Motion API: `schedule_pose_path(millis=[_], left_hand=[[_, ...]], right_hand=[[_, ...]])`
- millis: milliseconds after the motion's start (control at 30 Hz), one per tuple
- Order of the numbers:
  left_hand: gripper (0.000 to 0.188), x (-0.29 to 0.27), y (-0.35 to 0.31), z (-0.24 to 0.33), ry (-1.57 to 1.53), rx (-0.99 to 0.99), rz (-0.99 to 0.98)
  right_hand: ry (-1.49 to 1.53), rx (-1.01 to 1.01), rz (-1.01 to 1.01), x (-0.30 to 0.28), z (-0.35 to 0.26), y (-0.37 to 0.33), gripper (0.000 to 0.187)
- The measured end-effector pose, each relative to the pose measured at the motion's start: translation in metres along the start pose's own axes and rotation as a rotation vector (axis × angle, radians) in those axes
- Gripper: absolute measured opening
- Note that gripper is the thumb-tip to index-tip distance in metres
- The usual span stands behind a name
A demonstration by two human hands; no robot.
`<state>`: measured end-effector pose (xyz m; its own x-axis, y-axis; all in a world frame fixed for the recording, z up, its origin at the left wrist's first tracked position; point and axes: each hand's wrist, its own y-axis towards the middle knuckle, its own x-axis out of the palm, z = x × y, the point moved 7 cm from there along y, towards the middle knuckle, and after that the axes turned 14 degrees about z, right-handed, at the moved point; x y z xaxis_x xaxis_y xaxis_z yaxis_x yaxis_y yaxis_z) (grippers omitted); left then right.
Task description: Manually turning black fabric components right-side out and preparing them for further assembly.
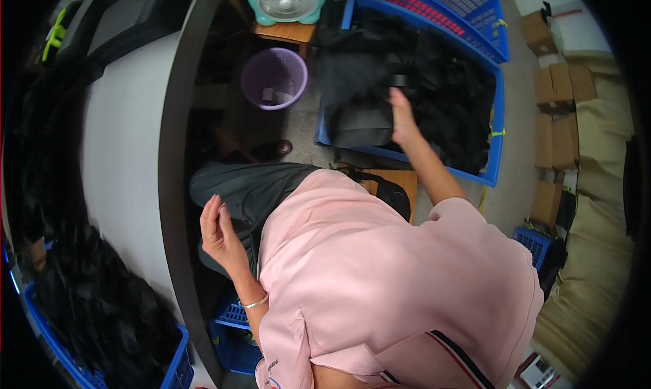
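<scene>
At blue crate (500, 104), right hand (403, 120) holding black piece (359, 114).

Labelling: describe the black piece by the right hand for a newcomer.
Find the big blue crate, top right of centre. Over its left side, just left of the right hand, is the black piece: flatter and greyer than the black heap inside.

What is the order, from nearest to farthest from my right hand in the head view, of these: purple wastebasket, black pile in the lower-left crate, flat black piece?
1. Flat black piece: at the right hand, on its left.
2. Purple wastebasket: farther left, on the floor.
3. Black pile: lower left, beyond the pale tabletop.
</scene>
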<state>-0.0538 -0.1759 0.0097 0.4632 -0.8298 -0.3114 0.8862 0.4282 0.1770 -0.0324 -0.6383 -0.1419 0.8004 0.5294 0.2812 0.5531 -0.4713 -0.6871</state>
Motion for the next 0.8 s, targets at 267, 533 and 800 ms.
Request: schedule_pose_path(millis=[267,533,800], left_hand=[[0.023,0.002,-0.034,-0.090,0.005,-0.354,-0.143],[0.019,-0.043,-0.026,-0.089,0.125,-0.361,0.017],[0.015,-0.096,0.032,-0.052,0.142,-0.058,0.364]], right_hand=[[-0.951,-0.343,0.770,-0.295,-0.030,0.070,0.074],[-1.571,-1.016,0.949,-0.103,-0.018,0.016,0.050],[-1.096,-1.410,-0.344,0.185,0.087,-0.087,0.055]])
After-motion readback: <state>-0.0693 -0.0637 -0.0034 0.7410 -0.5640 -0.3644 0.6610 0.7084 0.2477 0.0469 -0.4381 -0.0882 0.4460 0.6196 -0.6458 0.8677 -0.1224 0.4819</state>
